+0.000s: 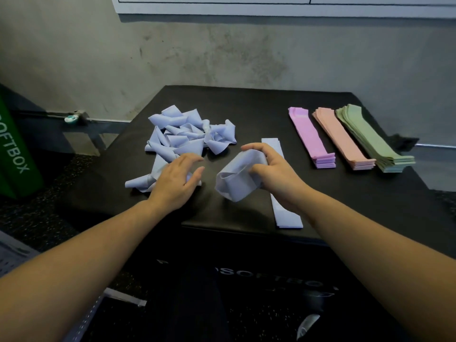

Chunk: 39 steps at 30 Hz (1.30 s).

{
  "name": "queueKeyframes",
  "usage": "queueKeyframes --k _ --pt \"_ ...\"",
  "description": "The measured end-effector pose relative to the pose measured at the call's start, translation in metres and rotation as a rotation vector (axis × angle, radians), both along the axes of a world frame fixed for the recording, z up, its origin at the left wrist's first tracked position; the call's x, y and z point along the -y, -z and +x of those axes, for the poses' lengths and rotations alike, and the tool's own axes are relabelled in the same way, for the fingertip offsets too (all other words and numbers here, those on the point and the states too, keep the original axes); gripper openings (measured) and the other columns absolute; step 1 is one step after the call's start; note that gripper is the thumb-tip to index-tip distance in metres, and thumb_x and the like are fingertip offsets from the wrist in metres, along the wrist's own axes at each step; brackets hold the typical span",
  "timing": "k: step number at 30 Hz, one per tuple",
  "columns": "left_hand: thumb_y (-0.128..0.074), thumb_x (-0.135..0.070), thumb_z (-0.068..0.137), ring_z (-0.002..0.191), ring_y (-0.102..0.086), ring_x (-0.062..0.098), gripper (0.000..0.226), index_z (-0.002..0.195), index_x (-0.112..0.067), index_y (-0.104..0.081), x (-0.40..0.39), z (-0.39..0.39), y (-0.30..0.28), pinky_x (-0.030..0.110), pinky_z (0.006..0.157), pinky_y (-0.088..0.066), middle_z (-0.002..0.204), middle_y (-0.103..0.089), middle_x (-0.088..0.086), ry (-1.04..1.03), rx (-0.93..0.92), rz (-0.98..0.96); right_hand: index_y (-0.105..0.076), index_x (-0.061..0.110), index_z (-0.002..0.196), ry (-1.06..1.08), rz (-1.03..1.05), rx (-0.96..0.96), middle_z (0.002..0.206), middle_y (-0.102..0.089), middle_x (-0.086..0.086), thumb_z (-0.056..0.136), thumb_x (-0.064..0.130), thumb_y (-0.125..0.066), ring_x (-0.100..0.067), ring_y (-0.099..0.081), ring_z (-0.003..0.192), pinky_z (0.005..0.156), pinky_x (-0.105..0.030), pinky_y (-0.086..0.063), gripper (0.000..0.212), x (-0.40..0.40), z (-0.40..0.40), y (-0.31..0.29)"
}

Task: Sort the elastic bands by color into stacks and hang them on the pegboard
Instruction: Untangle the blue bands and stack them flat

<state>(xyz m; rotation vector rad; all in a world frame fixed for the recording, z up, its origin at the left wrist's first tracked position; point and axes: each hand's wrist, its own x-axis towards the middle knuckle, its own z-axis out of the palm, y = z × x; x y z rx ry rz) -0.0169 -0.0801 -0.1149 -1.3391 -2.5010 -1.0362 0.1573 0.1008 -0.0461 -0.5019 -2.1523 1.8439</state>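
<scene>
In the head view, three flat stacks of elastic bands lie side by side at the far right of the black padded box top: a stack of violet-pink bands, a stack of salmon-pink bands just right of it, and a thicker stack of sage-green bands furthest right, so those colours look sorted. A fourth stack, of pale blue flattened bands, is only begun, lying near the middle under the right hand, whose curled fingers and thumb grip one pale blue looped band held above the box top. The left hand hovers with fingers loosely spread over the near edge of the loose heap of crumpled pale blue bands at the far left, touching nothing that I can tell. By my judgement most of the blue remains to flatten and stack, and no pegboard is in sight, so hanging is not yet begun
</scene>
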Motion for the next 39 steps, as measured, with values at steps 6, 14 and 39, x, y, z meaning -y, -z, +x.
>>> queueKeyframes --k 6,14,39 --pt "-0.062 -0.055 0.082 0.117 -0.059 0.004 0.042 0.121 -0.045 -0.05 -0.022 0.063 -0.061 0.034 0.101 -0.049 0.131 -0.057 -0.012 0.224 0.496 0.28 -0.053 0.03 0.131 -0.014 0.004 -0.034 0.116 -0.052 0.014 0.092 -0.005 -0.05 -0.015 -0.057 0.105 0.075 -0.028 -0.057 0.052 0.005 0.032 -0.026" --pt "-0.083 -0.013 0.083 0.119 -0.057 -0.007 0.069 0.132 -0.044 -0.046 -0.029 0.14 -0.094 0.013 0.094 -0.046 0.132 -0.057 -0.016 0.409 0.414 0.224 -0.053 0.033 0.125 0.058 0.018 -0.175 0.109 -0.063 0.021 0.098 0.021 -0.064 0.01 -0.064 0.086 0.066 -0.016 -0.051 0.031 0.019 0.073 -0.052" --pt "-0.06 -0.032 0.101 0.114 -0.069 0.024 0.019 0.117 -0.028 -0.069 -0.004 0.213 -0.142 0.049 0.105 -0.052 0.114 -0.076 0.0 0.165 1.073 0.421 -0.068 0.015 0.107 0.287 -0.132 -0.242 0.093 -0.073 -0.003 0.096 0.001 -0.058 -0.01 -0.069 0.083 0.071 -0.028 -0.061 0.02 0.063 0.164 -0.07"
